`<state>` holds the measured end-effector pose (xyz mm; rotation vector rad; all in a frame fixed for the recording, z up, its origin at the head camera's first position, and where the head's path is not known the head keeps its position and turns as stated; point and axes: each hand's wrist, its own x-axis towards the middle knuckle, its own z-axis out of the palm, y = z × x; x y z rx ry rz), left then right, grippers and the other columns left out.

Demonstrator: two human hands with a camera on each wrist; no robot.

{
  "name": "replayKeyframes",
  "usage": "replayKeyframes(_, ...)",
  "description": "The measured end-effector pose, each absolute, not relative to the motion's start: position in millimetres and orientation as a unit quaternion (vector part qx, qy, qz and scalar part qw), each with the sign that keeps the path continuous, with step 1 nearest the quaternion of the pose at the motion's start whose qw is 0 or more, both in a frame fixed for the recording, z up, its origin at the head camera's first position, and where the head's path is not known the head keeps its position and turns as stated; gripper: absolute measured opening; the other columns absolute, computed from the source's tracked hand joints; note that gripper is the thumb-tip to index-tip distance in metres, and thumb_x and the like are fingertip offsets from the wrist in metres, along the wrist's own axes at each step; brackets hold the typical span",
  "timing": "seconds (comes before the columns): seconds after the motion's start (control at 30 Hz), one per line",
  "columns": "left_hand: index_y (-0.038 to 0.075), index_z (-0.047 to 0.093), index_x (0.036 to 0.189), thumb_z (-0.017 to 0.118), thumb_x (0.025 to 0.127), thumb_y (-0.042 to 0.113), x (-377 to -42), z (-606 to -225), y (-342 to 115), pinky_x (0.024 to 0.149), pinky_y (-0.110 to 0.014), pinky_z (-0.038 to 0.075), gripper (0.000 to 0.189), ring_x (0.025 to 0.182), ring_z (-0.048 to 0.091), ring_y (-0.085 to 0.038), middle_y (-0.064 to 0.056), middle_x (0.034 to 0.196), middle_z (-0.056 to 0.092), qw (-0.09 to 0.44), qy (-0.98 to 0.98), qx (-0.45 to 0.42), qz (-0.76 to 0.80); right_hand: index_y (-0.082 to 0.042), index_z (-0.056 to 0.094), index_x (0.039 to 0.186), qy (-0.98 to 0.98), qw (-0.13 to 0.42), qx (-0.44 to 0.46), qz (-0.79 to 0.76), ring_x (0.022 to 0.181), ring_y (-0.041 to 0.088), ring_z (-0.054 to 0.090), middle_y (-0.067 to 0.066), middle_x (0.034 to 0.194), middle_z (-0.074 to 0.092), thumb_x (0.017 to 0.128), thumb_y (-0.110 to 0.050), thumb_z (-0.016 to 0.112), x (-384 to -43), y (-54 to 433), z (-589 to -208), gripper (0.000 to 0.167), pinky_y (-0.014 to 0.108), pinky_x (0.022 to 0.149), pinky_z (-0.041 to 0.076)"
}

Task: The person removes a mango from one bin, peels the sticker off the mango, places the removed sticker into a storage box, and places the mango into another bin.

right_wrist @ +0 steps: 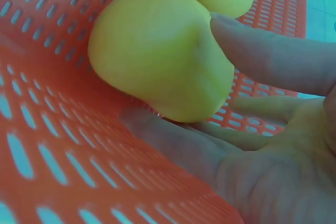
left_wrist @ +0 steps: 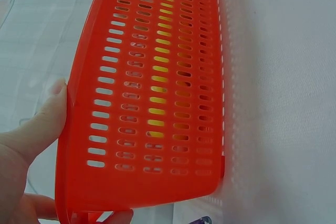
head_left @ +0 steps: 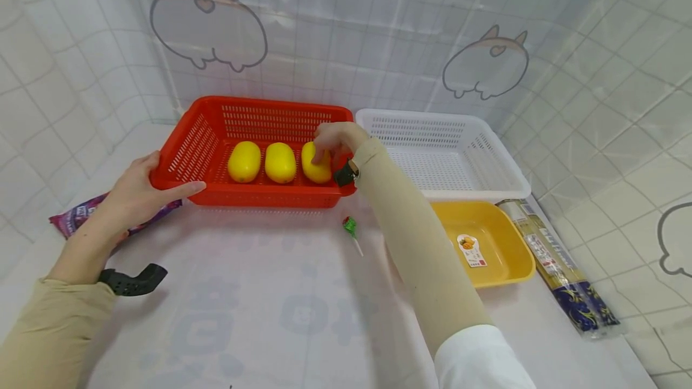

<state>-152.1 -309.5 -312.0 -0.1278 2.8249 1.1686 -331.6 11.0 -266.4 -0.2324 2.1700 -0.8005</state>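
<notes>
A red perforated basket point(head_left: 270, 196) holds three smooth, oval yellow fruits in a row. With my left hand point(head_left: 132, 194) I grip its left end, thumb along the front rim and fingers at the end handle, as the left wrist view shows too. My right hand point(head_left: 339, 135) reaches inside at the right end and holds the rightmost yellow fruit point(right_wrist: 152, 56), thumb at one side and fingers by its underside. The middle fruit point(head_left: 280, 164) and the left fruit point(head_left: 244, 162) lie apart on the basket floor.
Right of the red basket stands a white basket point(head_left: 476, 192); before it is a yellow tub point(head_left: 505, 257), partly covered by my right forearm. A long clear packet point(head_left: 557, 266) lies farther right. A green-wrapped lollipop point(head_left: 350, 226) lies in front. A purple packet point(head_left: 81, 216) sits under my left arm.
</notes>
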Motion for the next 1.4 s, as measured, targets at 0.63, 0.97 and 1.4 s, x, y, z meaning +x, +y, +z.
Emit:
replayKeyframes(0.63, 0.005, 0.004, 0.161, 0.064, 0.085, 0.068, -151.6, -312.2, -310.3, 0.09, -0.065, 0.047, 0.115, 0.128, 0.029, -0.053, -0.038, 0.153, 0.015, 0.04, 0.925, -0.045, 0.376, -0.009, 0.025, 0.156, 0.867, 0.381, -0.092, -0.309, 0.135, 0.03, 0.04, 0.008, 0.155, 0.032, 0.095, -0.013, 0.066, -330.3, 14.6, -260.0, 0.074, 0.044, 0.106, 0.048)
replayKeyframes(0.97, 0.004, 0.003, 0.16, 0.063, 0.084, 0.07, -152.6, -313.7, -310.0, 0.089, -0.066, 0.049, 0.117, 0.128, 0.029, -0.054, -0.038, 0.153, 0.015, 0.041, 0.926, -0.049, 0.372, -0.01, 0.025, 0.157, 0.867, 0.378, -0.088, -0.314, 0.135, 0.026, 0.042, 0.006, 0.159, 0.028, 0.094, -0.013, 0.068, -328.3, 18.0, -254.7, 0.076, 0.043, 0.105, 0.05)
replayKeyframes(1.4, 0.006, 0.001, 0.16, 0.063, 0.084, 0.069, -153.5, -314.7, -313.2, 0.085, -0.065, 0.049, 0.117, 0.129, 0.027, -0.054, -0.038, 0.155, 0.012, 0.047, 0.925, -0.05, 0.375, -0.01, 0.019, 0.159, 0.864, 0.382, -0.11, -0.309, 0.141, 0.032, 0.039, 0.008, 0.162, 0.025, 0.094, -0.017, 0.068, -327.9, 22.5, -244.5, 0.082, 0.042, 0.107, 0.048)
